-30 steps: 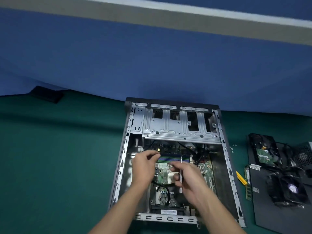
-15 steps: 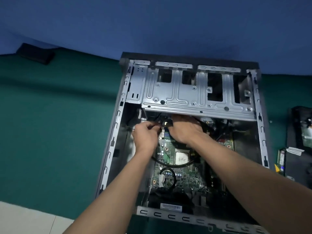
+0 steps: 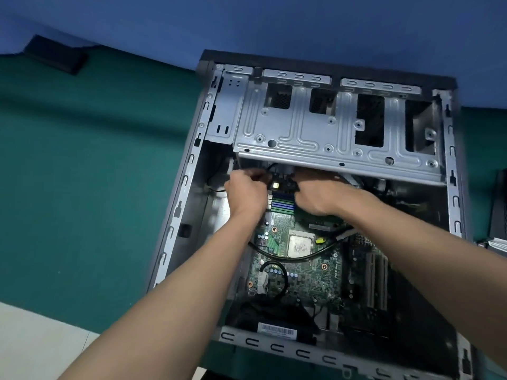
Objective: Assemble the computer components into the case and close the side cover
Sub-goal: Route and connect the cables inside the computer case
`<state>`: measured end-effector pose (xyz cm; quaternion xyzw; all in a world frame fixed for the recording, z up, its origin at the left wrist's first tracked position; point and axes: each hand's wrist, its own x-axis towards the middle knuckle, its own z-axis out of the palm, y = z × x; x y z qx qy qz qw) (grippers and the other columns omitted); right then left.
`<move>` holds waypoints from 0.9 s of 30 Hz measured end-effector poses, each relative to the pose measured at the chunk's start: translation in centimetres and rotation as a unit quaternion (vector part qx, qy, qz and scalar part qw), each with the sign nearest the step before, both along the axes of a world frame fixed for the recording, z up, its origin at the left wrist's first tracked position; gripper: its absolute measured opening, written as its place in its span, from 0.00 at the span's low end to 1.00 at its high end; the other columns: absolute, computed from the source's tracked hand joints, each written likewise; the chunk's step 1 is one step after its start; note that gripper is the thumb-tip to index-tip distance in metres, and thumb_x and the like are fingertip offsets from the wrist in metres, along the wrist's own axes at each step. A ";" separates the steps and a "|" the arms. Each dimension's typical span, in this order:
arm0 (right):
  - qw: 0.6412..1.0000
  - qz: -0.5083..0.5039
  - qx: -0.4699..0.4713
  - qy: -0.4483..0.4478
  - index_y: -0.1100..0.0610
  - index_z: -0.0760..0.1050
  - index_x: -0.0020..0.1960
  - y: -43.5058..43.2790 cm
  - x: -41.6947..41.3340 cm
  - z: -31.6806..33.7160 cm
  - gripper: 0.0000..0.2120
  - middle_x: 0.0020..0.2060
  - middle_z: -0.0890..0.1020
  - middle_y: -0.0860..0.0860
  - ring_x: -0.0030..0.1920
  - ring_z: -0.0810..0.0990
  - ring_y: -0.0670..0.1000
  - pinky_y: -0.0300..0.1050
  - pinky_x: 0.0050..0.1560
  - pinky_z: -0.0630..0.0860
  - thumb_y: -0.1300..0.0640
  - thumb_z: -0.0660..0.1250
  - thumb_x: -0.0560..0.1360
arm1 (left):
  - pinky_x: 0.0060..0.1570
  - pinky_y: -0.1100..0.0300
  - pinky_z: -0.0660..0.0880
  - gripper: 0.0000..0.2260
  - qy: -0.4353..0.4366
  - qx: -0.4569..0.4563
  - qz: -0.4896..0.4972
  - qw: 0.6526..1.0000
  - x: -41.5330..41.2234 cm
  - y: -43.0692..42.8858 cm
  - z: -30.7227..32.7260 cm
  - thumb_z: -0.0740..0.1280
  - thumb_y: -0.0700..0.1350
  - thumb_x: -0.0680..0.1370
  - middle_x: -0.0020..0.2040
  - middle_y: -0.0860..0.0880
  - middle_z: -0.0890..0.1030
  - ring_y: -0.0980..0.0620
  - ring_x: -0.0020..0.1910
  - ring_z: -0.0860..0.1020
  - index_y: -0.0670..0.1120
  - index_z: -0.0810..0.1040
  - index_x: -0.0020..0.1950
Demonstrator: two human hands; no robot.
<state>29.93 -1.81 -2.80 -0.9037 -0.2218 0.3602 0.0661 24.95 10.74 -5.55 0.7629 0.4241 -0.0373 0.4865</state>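
The open computer case point(image 3: 175, 215) lies on its side on the green table, side cover off. Its silver drive cage point(image 3: 315, 133) spans the far end. The green motherboard point(image 3: 304, 270) sits inside, with a bare CPU point(image 3: 300, 246) and blue memory slots point(image 3: 282, 202). Both hands reach in just under the cage's edge. My left hand point(image 3: 247, 192) and my right hand point(image 3: 318, 196) pinch a black cable connector point(image 3: 281, 182) from either side, above the memory slots. A black cable point(image 3: 301, 256) loops across the board.
A black flat object point(image 3: 55, 54) lies at the table's far left, by the blue backdrop. Dark parts point(image 3: 498, 215) show at the right edge, cut off by the frame. A pale floor strip point(image 3: 35, 341) shows at the lower left.
The view has dropped and closed in on the case. Both hands moved from the middle of the board up to the cage's edge. The thin white item in my right hand a second ago is gone.
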 end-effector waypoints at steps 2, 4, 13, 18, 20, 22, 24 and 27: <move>1.000 0.001 0.000 -0.012 0.58 0.65 0.47 -0.8 0.0 0.6 0.02 0.45 0.72 0.54 0.39 0.74 0.52 0.47 0.47 0.73 0.60 0.56 0.77 | 0.52 0.66 0.70 0.16 -0.002 0.002 0.009 1.000 0.3 -0.2 -0.3 0.62 0.32 0.75 0.55 0.44 0.81 0.46 0.58 0.75 0.46 0.84 0.53; 0.999 -0.008 0.028 -0.030 0.58 0.65 0.53 -1.4 -0.2 0.9 0.06 0.45 0.72 0.55 0.38 0.72 0.53 0.48 0.47 0.73 0.62 0.56 0.76 | 0.51 0.67 0.68 0.15 0.002 0.019 0.000 1.000 0.2 -0.5 -0.5 0.62 0.33 0.76 0.55 0.44 0.81 0.45 0.59 0.74 0.44 0.84 0.54; 0.985 -0.105 0.111 -0.078 0.52 0.65 0.52 -2.3 -1.7 0.5 0.10 0.31 0.68 0.49 0.29 0.67 0.47 0.42 0.28 0.64 0.65 0.58 0.75 | 0.59 0.58 0.72 0.10 -0.007 0.014 0.051 0.999 0.2 -1.4 -0.9 0.65 0.37 0.76 0.54 0.44 0.82 0.43 0.58 0.75 0.44 0.85 0.52; 0.985 -0.126 0.101 -0.067 0.57 0.73 0.46 -2.7 -1.8 0.6 0.04 0.33 0.70 0.47 0.31 0.68 0.45 0.46 0.35 0.67 0.60 0.60 0.79 | 0.49 0.63 0.72 0.04 -0.017 -0.025 0.105 0.994 0.4 -1.6 -1.0 0.71 0.40 0.75 0.49 0.46 0.84 0.47 0.49 0.79 0.47 0.85 0.47; 0.982 -0.134 0.114 -0.063 0.56 0.73 0.45 -2.8 -2.0 0.6 0.06 0.33 0.71 0.46 0.31 0.69 0.44 0.45 0.33 0.65 0.59 0.60 0.79 | 0.47 0.63 0.73 0.05 -0.019 -0.038 0.121 0.992 0.6 -1.8 -1.0 0.72 0.41 0.74 0.47 0.49 0.84 0.48 0.47 0.79 0.50 0.82 0.41; 0.980 -0.140 0.122 -0.065 0.55 0.72 0.41 -2.8 -2.1 0.4 0.09 0.32 0.70 0.46 0.30 0.67 0.43 0.43 0.30 0.63 0.57 0.61 0.80 | 0.47 0.63 0.72 0.08 -0.019 -0.038 0.127 0.991 0.7 -1.9 -1.2 0.72 0.41 0.75 0.48 0.49 0.84 0.49 0.45 0.79 0.53 0.80 0.38; 0.977 -0.160 0.122 -0.070 0.51 0.67 0.35 -2.8 -2.2 0.3 0.15 0.31 0.70 0.45 0.30 0.68 0.42 0.41 0.28 0.61 0.54 0.61 0.81 | 0.52 0.61 0.73 0.07 -0.015 -0.040 0.136 0.990 0.8 -2.1 -1.3 0.71 0.40 0.75 0.51 0.48 0.83 0.48 0.50 0.79 0.51 0.79 0.41; 0.972 -0.196 0.116 -0.064 0.53 0.73 0.42 -2.9 -2.1 0.0 0.11 0.32 0.71 0.44 0.31 0.68 0.41 0.38 0.28 0.61 0.51 0.59 0.81 | 0.54 0.61 0.71 0.10 -0.013 -0.040 0.146 0.988 0.8 -2.3 -1.4 0.69 0.37 0.75 0.52 0.47 0.82 0.46 0.55 0.78 0.52 0.78 0.41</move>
